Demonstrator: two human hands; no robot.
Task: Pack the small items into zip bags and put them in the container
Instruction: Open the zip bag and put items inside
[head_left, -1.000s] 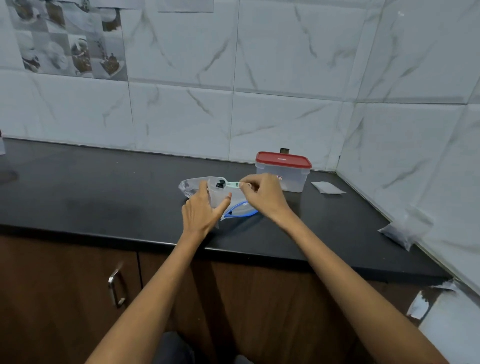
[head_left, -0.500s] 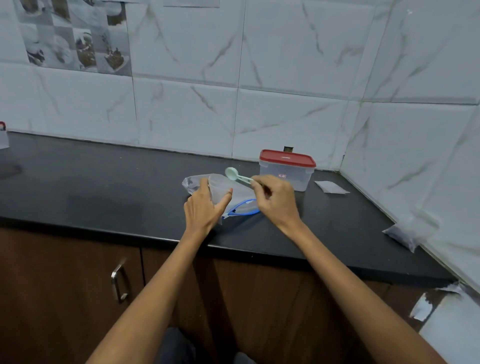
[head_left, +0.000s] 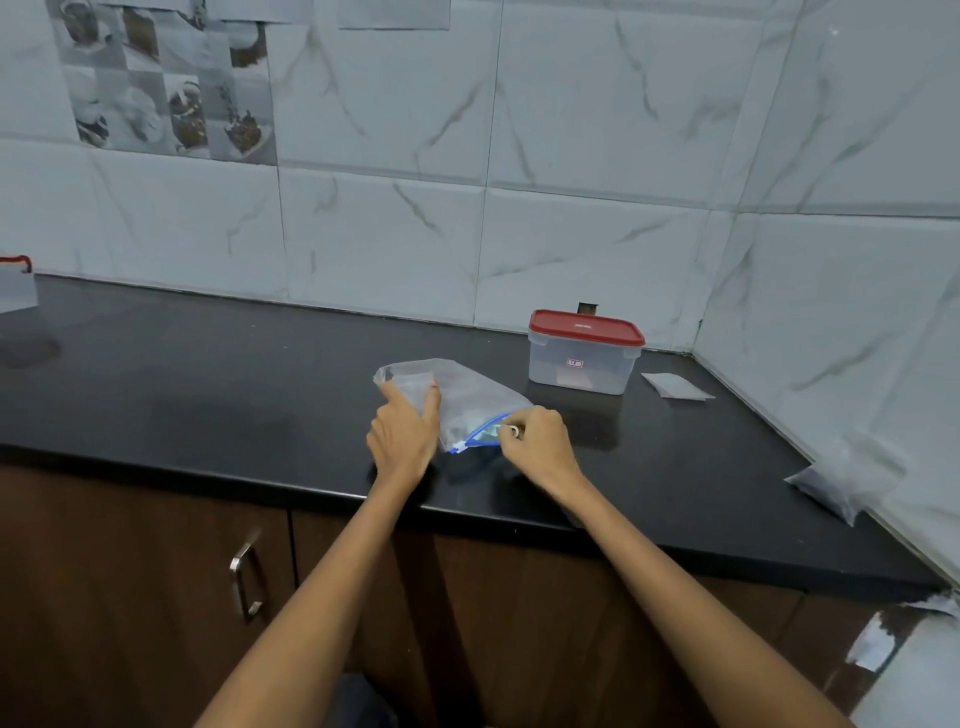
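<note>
On the black worktop (head_left: 208, 395) a clear zip bag (head_left: 470, 400) with a blue zip line lies near the front edge. The left hand (head_left: 404, 431) rests on the bag's left part with fingers nearly straight, and the right hand (head_left: 537, 441) pinches the bag's opening at the blue zip. The container (head_left: 584, 356) with a red lid stands behind the bag, near the wall corner.

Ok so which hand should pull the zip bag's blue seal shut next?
Probably the right hand: its fingertips already pinch at the blue zipper edge of the zip bag, while the left hand lies on the bag, steadying it on the counter.
</note>
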